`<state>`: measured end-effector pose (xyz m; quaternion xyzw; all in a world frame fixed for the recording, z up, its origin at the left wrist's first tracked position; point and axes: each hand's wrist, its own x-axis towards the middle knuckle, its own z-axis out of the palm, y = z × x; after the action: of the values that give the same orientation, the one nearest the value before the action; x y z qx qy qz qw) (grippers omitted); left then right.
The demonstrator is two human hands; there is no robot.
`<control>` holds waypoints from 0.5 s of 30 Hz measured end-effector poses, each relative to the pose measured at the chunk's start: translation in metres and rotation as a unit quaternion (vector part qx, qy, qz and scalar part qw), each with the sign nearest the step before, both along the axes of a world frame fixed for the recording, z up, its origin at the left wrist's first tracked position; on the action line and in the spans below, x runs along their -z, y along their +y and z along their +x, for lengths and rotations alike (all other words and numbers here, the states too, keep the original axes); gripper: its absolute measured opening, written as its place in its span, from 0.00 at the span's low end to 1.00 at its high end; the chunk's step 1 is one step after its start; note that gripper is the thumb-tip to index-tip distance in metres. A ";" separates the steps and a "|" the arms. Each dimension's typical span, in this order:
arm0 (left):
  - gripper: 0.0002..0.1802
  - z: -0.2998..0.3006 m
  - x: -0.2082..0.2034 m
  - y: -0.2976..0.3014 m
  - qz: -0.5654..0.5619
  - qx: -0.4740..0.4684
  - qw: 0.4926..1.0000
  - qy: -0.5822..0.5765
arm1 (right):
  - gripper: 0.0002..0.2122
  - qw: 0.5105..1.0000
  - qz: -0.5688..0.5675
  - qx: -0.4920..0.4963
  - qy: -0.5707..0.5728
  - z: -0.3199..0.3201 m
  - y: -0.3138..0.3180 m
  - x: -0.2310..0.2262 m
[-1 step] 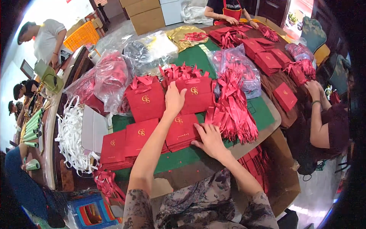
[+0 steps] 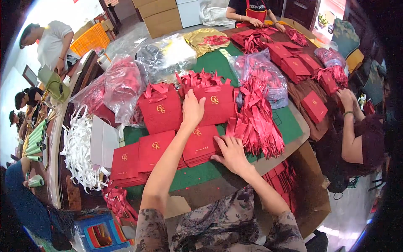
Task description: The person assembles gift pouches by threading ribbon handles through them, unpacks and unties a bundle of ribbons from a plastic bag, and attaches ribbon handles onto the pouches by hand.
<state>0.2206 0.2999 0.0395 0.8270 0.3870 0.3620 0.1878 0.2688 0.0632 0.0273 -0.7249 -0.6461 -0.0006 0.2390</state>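
My left hand (image 2: 193,110) reaches over the front stacks and lies between two groups of upright red gift bags with ribbon handles, the left group (image 2: 161,111) and the right group (image 2: 218,107). Its fingers are stretched out and the thumb stands apart. My right hand (image 2: 233,154) touches the right edge of a stack of flat red bags (image 2: 199,145), fingers spread and holding nothing. Left of that stack lie a second flat red stack (image 2: 155,150) and a third (image 2: 125,163), partly behind my left forearm. A bundle of red ribbons (image 2: 258,126) lies beyond my right hand.
White ribbons (image 2: 79,147) heap at the left beside a grey box flap (image 2: 105,143). Plastic bags of red ribbon (image 2: 121,88) lie behind. An open cardboard box (image 2: 312,189) stands below the table's right edge. Co-workers handle red bags at the right and far side.
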 end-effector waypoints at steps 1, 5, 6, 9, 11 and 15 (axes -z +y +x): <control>0.35 -0.001 -0.002 -0.005 -0.016 0.007 1.000 0.021 | 0.34 1.000 -0.001 0.000 0.000 0.002 -0.001 -0.001; 0.31 -0.012 -0.011 -0.030 -0.071 -0.020 0.997 0.022 | 0.35 1.000 -0.001 -0.025 -0.014 0.009 -0.004 -0.002; 0.30 -0.020 -0.013 -0.038 -0.053 0.001 0.996 0.078 | 0.35 1.000 0.003 -0.026 -0.012 0.011 -0.006 -0.001; 0.29 -0.037 -0.005 -0.050 -0.013 0.031 0.985 0.171 | 0.30 0.998 0.036 -0.048 0.007 0.017 -0.004 -0.004; 0.23 -0.042 -0.005 -0.049 0.031 0.055 0.955 0.290 | 0.26 0.998 0.045 -0.027 0.025 0.026 0.001 -0.007; 0.15 -0.043 0.019 -0.041 0.091 0.034 0.936 0.339 | 0.14 0.992 0.126 0.016 0.013 0.042 0.040 -0.015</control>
<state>0.1775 0.2590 0.0204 0.9268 0.3648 0.0877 -0.0183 0.3104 0.1030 0.0419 -0.6991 -0.6264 -0.0763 0.3363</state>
